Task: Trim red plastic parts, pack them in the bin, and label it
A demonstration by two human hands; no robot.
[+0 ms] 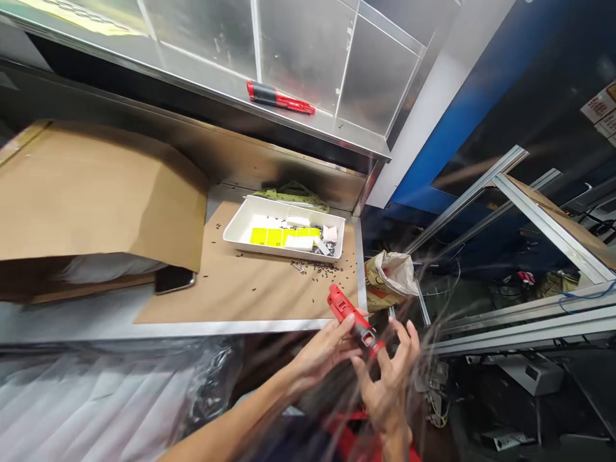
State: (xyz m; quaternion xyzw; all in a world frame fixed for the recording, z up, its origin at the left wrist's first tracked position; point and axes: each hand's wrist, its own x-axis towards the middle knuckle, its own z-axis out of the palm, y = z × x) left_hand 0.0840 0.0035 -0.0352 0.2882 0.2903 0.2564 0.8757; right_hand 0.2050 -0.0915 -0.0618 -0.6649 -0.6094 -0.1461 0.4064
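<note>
My left hand (322, 354) grips a red and black plastic hand tool (353, 321) low in the view, just past the steel table's front edge. My right hand (387, 391) holds the tool's lower end between spread fingers. A similar red and black tool (280, 97) lies on the steel shelf above. Beyond my hands, a white tray (235, 234) on brown paper (231, 295) holds yellow cards (267, 237), white pieces and small dark parts. More small dark parts lie scattered over the paper.
A bent cardboard sheet (96, 192) covers the table's left side, with a phone (174, 279) at its edge. A paper sack (389, 279) stands right of the table. Aluminium frame rails (553, 231) run along the right, and clear plastic sheeting (96, 404) hangs below.
</note>
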